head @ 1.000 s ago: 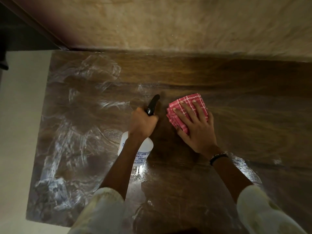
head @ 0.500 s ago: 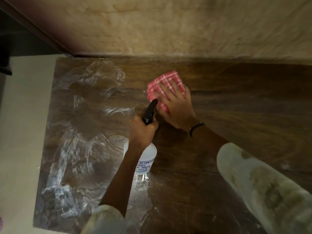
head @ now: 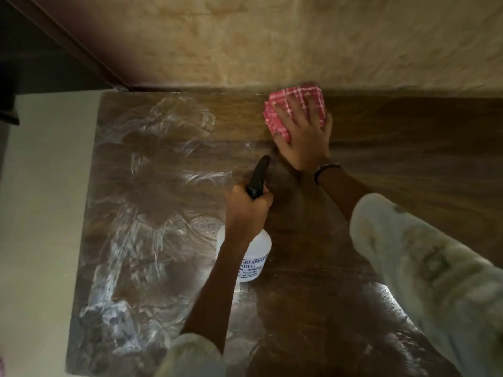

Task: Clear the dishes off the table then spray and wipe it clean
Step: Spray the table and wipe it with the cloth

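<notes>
A dark wooden table [head: 408, 148] fills the view, with no dishes on it. Whitish wet streaks [head: 152, 213] cover its left half. My left hand [head: 246, 210] grips the neck of a white spray bottle [head: 254, 257] with a black nozzle [head: 258, 178] that points toward the wall. My right hand [head: 304, 137] lies flat, fingers spread, pressing a folded red-and-white checked cloth [head: 299, 97] onto the table at its far edge, against the wall.
A beige mottled wall [head: 272, 42] runs along the table's far edge. Pale floor [head: 40, 213] lies past the left edge. A dark door frame [head: 68, 44] slants at the upper left. A glossy wet patch [head: 394, 308] shines near the front right.
My right hand has slid the cloth away from me, from the middle of the table up to the far edge by the wall. The left hand and bottle have stayed in place.
</notes>
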The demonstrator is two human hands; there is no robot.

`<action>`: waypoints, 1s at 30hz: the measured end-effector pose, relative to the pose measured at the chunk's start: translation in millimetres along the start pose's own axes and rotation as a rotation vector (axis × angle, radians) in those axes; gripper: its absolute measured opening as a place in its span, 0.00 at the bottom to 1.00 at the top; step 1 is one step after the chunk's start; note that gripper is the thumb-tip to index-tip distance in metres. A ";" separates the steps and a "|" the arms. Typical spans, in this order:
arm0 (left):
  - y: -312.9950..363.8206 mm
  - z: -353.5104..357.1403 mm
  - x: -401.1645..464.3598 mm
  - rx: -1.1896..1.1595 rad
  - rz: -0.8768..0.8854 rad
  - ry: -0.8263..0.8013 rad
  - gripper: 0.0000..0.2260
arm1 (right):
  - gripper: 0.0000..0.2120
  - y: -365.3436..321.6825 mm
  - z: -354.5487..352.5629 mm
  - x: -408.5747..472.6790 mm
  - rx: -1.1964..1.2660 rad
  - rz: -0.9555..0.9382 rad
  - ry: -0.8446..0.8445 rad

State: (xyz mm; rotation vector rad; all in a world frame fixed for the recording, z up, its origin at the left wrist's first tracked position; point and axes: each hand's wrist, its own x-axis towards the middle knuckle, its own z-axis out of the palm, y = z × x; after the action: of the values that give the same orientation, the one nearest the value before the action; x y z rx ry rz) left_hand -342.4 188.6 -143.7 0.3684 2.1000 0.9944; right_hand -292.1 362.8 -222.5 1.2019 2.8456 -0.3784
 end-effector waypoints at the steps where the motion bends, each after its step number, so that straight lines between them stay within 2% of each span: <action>1: -0.6 -0.7 -0.5 0.001 -0.001 -0.012 0.07 | 0.31 -8.0 2.5 -2.8 -0.016 -0.036 -0.004; 5: 1.1 -5.0 -2.3 -0.044 -0.017 -0.041 0.06 | 0.29 1.2 4.1 -36.9 -0.051 -0.267 -0.019; 7: 1.9 -8.1 -2.4 -0.071 -0.017 -0.050 0.06 | 0.29 22.1 1.6 -51.0 -0.050 -0.288 -0.012; 10: -1.2 -11.2 2.1 -0.095 -0.053 -0.063 0.04 | 0.31 34.2 -0.1 -47.1 -0.017 -0.105 0.012; 13: -4.0 -18.0 7.6 -0.158 -0.084 -0.036 0.03 | 0.31 5.9 -0.1 -14.9 0.054 0.146 0.045; 15: -4.5 -25.2 11.9 -0.182 -0.103 -0.027 0.03 | 0.31 -19.5 0.1 7.6 0.083 0.231 0.022; 17: -3.4 -32.8 18.1 -0.137 -0.107 -0.028 0.03 | 0.31 -35.7 1.5 16.1 0.069 0.187 -0.008; 22: 9.0 -49.1 45.1 0.022 -0.036 0.010 0.07 | 0.29 -28.5 12.8 -20.1 -0.006 -0.136 -0.007; 26: 19.5 -55.9 65.3 0.140 0.004 0.005 0.08 | 0.29 -24.5 15.7 -31.4 -0.012 -0.116 0.011; 30: 25.8 -59.1 76.0 0.218 0.005 -0.031 0.05 | 0.29 -25.1 17.0 -31.0 -0.014 -0.122 0.010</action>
State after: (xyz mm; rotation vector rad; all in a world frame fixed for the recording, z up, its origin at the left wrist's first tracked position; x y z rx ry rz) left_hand -438.6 214.9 -140.2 0.4948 2.1856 0.7588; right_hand -289.3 320.2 -229.9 1.0338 2.9338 -0.3564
